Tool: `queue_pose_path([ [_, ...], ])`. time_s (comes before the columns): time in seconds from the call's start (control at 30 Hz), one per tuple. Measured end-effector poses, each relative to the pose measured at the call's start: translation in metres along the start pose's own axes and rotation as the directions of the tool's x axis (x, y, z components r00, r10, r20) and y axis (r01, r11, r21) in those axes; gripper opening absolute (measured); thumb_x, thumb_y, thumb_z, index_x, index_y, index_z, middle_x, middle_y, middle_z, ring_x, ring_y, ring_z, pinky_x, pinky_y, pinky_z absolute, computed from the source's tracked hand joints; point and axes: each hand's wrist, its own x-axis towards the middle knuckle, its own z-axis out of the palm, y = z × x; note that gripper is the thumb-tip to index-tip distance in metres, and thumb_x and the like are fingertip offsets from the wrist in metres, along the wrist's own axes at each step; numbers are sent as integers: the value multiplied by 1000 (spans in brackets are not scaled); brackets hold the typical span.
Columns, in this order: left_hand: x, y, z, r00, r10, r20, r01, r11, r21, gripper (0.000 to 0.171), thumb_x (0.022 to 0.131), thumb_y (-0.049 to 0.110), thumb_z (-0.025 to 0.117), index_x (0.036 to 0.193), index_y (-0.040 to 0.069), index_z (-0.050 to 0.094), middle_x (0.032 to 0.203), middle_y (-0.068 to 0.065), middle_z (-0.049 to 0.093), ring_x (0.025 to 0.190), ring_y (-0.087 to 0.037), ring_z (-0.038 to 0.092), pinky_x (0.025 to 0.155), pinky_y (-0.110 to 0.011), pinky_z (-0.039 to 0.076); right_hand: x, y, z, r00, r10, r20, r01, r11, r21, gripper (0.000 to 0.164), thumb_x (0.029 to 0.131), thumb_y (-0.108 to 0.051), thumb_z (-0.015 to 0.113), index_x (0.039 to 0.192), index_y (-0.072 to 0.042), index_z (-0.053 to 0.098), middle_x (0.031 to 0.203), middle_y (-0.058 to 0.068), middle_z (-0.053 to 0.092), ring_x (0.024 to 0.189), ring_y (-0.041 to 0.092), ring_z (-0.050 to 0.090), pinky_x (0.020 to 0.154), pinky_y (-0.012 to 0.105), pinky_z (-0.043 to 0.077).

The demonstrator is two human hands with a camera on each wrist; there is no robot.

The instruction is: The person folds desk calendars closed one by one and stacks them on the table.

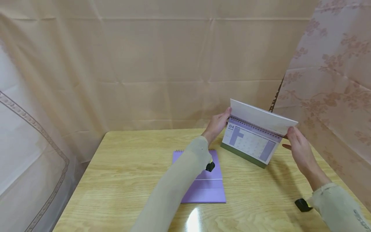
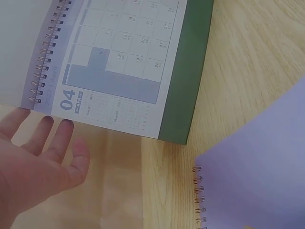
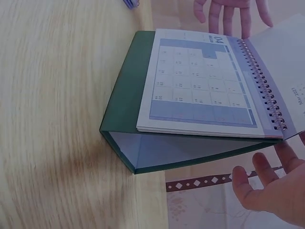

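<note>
A spiral-bound desk calendar [image 1: 250,141] with a green base is turned to an April page; its upper sheet [image 1: 261,116] stands raised above the rings. At its left end my left hand [image 1: 215,126] holds it, with straight fingers [image 2: 58,138] reaching the edge near the rings. My right hand [image 1: 301,149] holds the other end, thumb by the raised sheet's corner. In the right wrist view its fingers [image 3: 263,168] extend below the calendar, and the thumb is hidden. A purple spiral-bound pad [image 1: 203,191] lies flat on the table, partly behind my left sleeve.
The wood-grain table [image 1: 130,174] runs under both items. A beige curtain [image 1: 156,64] hangs behind it, and a floral cloth [image 1: 333,83] borders the right side. White fabric [image 1: 26,154] hangs at the left. Both sleeves carry small black devices near the wrists.
</note>
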Motion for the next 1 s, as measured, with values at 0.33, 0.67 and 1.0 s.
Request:
queue_pose_path([
  [0.33, -2, -2, -1, 998, 18, 59, -17, 1000, -8, 67, 97, 76, 34, 140, 32, 61, 139, 7, 62, 119, -21, 63, 111, -52, 37, -4, 5, -7, 994, 95, -47, -98, 993, -67, 27, 112, -34, 29, 119, -14, 45, 123, -4, 41, 106, -1, 44, 78, 12, 46],
  [0.67, -2, -6, -4, 994, 37, 102, -34, 999, -30, 67, 96, 76, 36, 142, 33, 60, 141, 7, 61, 124, -22, 60, 106, -52, 42, -6, 6, -5, 992, 46, -114, -60, 991, -119, 45, 112, -31, 32, 92, 7, 47, 110, 1, 41, 99, 6, 41, 73, 9, 46],
  [1.0, -5, -12, -19, 982, 26, 186, -8, 995, -99, 68, 100, 66, 44, 147, 19, 55, 146, -4, 57, 130, -29, 56, 109, -54, 40, -7, 6, -1, 998, -38, -57, 26, 979, -203, 52, 113, -27, 27, 114, 11, 63, 119, -4, 53, 112, 1, 43, 77, 12, 41],
])
